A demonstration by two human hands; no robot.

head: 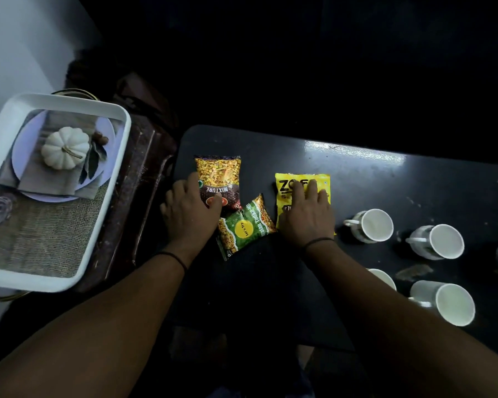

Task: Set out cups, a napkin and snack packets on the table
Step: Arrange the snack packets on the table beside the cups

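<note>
Three snack packets lie on the black table (pixel 371 179). My left hand (pixel 189 214) grips the red-and-yellow Mixture packet (pixel 219 175) at its near left corner, thumb on top. My right hand (pixel 306 216) lies flat on the yellow packet (pixel 288 182), fingers spread. A green packet (pixel 243 225) sits tilted between the hands, its top tucked under the Mixture packet. A dark shape covers its near corner; I cannot tell what it is. Several white cups stand to the right, among them one (pixel 375 225) nearest my right hand and another (pixel 443 241) beyond it.
A white tray (pixel 69 100) sits left of the table on a dark brown stand (pixel 133 196); it shows a plate, a small white pumpkin (pixel 65 147) and burlap cloth. A pale wall runs along the far left. Behind the table everything is dark.
</note>
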